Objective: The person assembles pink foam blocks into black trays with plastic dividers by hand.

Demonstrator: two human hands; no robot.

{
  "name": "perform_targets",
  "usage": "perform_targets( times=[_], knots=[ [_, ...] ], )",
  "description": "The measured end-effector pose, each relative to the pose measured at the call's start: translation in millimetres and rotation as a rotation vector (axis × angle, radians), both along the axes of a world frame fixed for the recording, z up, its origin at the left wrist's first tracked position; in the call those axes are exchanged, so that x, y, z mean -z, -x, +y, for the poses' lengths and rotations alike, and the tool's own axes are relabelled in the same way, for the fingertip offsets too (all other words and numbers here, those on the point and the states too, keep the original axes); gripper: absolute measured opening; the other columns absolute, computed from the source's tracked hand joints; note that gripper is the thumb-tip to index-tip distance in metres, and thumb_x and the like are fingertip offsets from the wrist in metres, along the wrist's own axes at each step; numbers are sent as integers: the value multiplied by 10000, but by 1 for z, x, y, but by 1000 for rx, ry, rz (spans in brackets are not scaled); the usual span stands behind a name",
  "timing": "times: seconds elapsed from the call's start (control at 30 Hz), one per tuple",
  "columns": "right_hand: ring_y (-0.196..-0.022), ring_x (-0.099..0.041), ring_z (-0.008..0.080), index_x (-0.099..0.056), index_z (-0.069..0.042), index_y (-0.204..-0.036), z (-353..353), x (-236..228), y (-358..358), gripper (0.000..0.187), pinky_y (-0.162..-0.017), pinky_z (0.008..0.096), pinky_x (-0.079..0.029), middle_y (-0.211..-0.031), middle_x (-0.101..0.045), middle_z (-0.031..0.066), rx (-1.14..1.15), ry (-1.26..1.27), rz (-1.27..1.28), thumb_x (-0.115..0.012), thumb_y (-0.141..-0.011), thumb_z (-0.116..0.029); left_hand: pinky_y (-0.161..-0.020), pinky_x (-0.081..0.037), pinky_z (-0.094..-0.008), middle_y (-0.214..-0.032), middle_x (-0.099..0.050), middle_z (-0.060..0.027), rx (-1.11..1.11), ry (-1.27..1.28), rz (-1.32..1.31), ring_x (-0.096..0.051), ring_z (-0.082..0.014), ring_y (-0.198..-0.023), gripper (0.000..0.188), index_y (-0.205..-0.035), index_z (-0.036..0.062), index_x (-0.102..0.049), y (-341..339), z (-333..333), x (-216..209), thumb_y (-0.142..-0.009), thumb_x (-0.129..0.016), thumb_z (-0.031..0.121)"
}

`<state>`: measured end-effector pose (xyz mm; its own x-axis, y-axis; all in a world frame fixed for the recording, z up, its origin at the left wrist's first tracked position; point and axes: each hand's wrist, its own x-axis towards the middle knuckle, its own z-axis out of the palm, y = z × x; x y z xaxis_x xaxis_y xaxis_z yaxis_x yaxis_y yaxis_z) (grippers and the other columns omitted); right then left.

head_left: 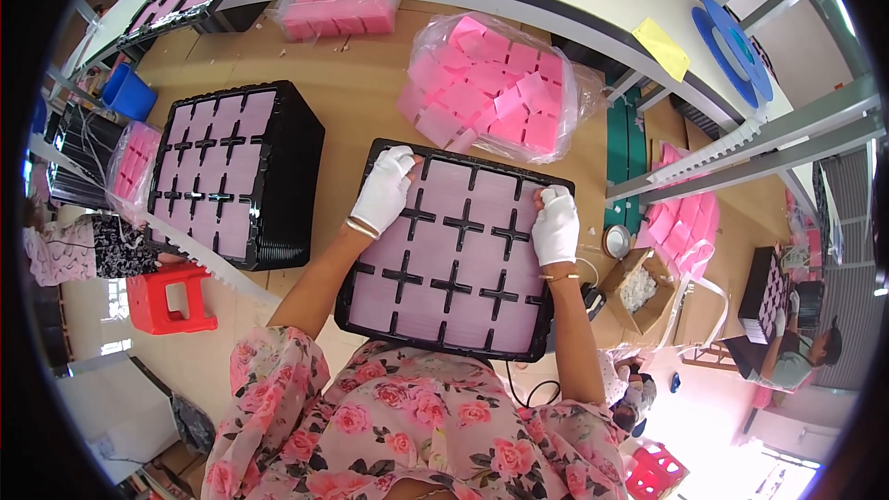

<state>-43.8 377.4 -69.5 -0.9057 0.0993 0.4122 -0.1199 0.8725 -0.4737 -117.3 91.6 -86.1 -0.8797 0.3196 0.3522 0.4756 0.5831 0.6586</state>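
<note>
The black tray (450, 287) is right in front of the person's tummy, with its top facing the person. The two hands are apart, and both hold on tight to it — the left hand (384, 193) grips its far left corner, and the right hand (557, 227) grips the far part of its right edge. Light pink pads (431, 250) show in all the spaces I can see between the tray's black crosses, so the filling of that top looks done. I cannot tell if more trays sit under it. To the left of the tray, on the brown worktop (361, 93), is a tall tray stack (294, 181). Its top looks full of pink too, but I cannot see inside the lower ones. The held tray is not on that stack — there is a gap between them. Lots of bright pink pieces (519, 106) lie past the far edge of the tray, in a clear bag (428, 48), so plenty looks left over. A pink bundle (338, 17) sits farther back, up and to the left of the tray.
</note>
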Motion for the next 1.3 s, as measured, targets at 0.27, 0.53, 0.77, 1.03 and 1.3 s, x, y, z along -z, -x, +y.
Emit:
perform_targets(
  times=[0.27, 0.53, 0.77, 1.03, 1.3],
  knots=[
    [-769, -589, 345, -598, -25, -825, -1, -7, -20, 200, -690, 387, -489, -858, -597, 147, 37, 43, 93, -511, -712, 117, -891, -461, -421, -1051, -592, -154, -162, 0, 108, -548, -375, -1005, 218, -1013, -6, -620, -31, -21, -9, -802, -567, -26],
    [-790, -634, 275, -623, -12, -879, 8, -1, -20, 181, -716, 334, -512, -866, -630, 122, 47, 107, 78, -546, -752, 92, -889, -474, -405, -1139, -583, -142, 3, 135, 1, -542, -359, -1046, 246, -1052, 5, -629, -41, -27, -13, -808, -596, 5],
    [-796, -641, 209, -674, -42, -929, -42, -30, -88, 146, -696, 291, -511, -960, -654, 88, -134, 249, -82, -648, -799, 19, -969, -414, -410, -1210, -568, -126, 40, 109, -63, -512, -347, -1126, 340, -1133, 6, -601, -89, -37, -51, -809, -656, 96],
    [-767, -648, 262, -695, -65, -881, -92, -22, -145, 140, -670, 323, -523, -904, -645, 92, -244, 349, -222, -680, -760, 5, -826, -468, -378, -1082, -587, -133, 175, 51, -202, -573, -319, -959, 335, -1033, 9, -587, -152, -54, -39, -777, -737, 166],
    [-816, -604, 311, -624, -67, -830, -93, -14, -150, 143, -685, 383, -503, -845, -585, 91, -342, 192, -236, -673, -711, -5, -694, -484, -296, -796, -599, -84, 269, -135, -547, -606, -193, -732, 99, -867, 2, -602, -174, -50, -30, -868, -645, 91]
  ],
)
